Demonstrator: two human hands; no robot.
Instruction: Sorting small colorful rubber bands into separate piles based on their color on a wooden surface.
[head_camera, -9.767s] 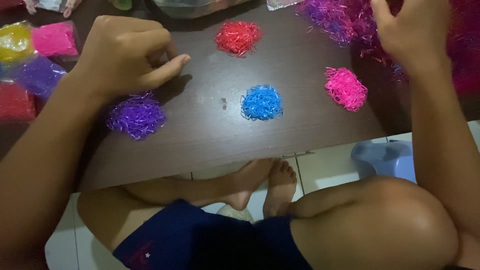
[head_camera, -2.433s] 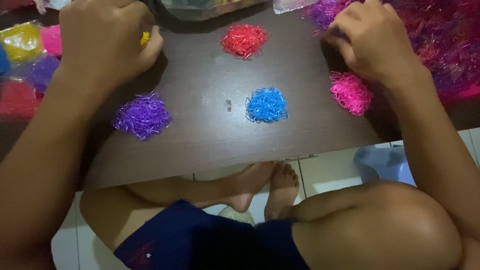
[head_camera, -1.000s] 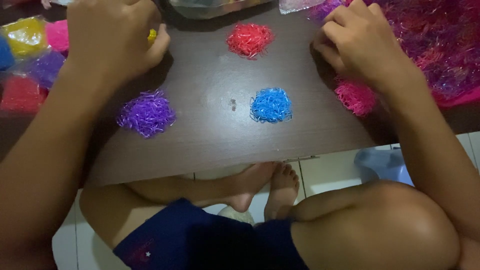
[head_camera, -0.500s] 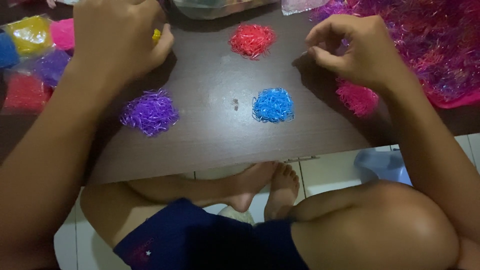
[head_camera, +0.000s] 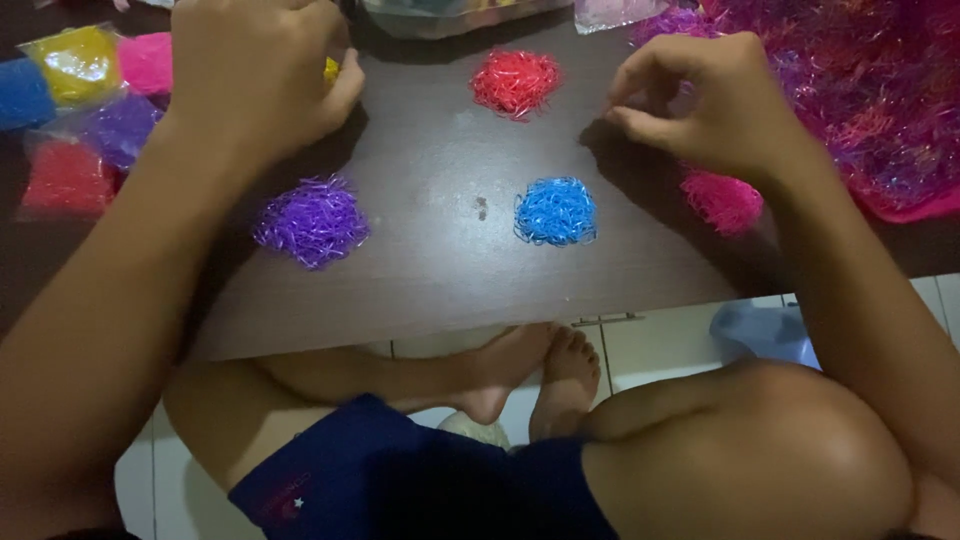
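My left hand (head_camera: 255, 75) is curled at the table's far left, its fingers closed on a small clump of yellow rubber bands (head_camera: 330, 69) that peeks out by the thumb. My right hand (head_camera: 705, 100) hovers above the pink pile (head_camera: 722, 200), thumb and forefinger pinched on what looks like a thin rubber band. On the dark brown table (head_camera: 440, 290) lie separate piles of tiny bands: purple (head_camera: 312, 220), red (head_camera: 515, 80) and blue (head_camera: 556, 211).
A large mixed pink-purple heap of bands (head_camera: 870, 90) fills the far right. Clear bags of yellow (head_camera: 75, 60), pink (head_camera: 145, 60), purple (head_camera: 120, 128) and red (head_camera: 65, 178) bands lie at the left. My legs and a pale blue tub (head_camera: 765, 330) are below the table edge.
My right hand has lifted off the pink pile and moved slightly left, fingertips now pinched together. My left hand stays over the yellow bands. The view has shifted a little to the left.
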